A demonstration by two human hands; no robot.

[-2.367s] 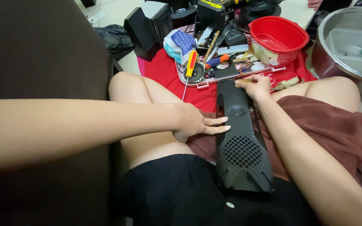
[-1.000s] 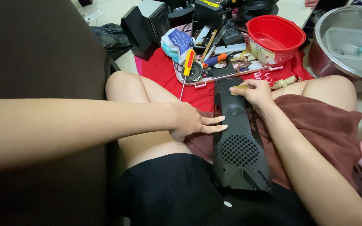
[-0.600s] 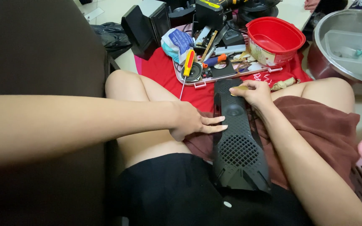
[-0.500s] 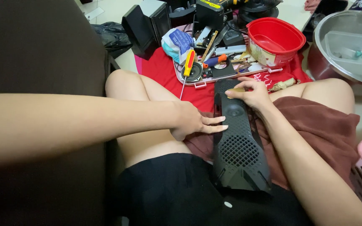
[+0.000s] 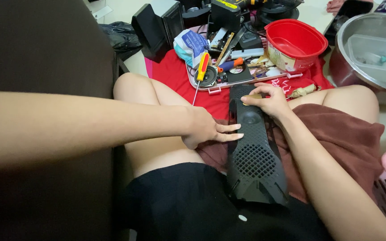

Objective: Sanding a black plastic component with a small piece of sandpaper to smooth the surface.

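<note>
Hands (image 5: 208, 129) (image 5: 269, 100) flank black speaker panel (image 5: 255, 156), fingers at its edges.

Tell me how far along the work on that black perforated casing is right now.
Looks done: the black casing lies on the lap over a brown cloth, tools laid out on the tray. In hand: the left hand steadies its side; the right hand presses its far end, holding a small tan piece. Left: casing looks closed; yellow-handled screwdriver lies untouched.

One long black perforated casing (image 5: 255, 156), two hands, one red tub (image 5: 296, 42), one metal basin (image 5: 371, 49), two screwdrivers, one brown cloth (image 5: 340, 143).
</note>
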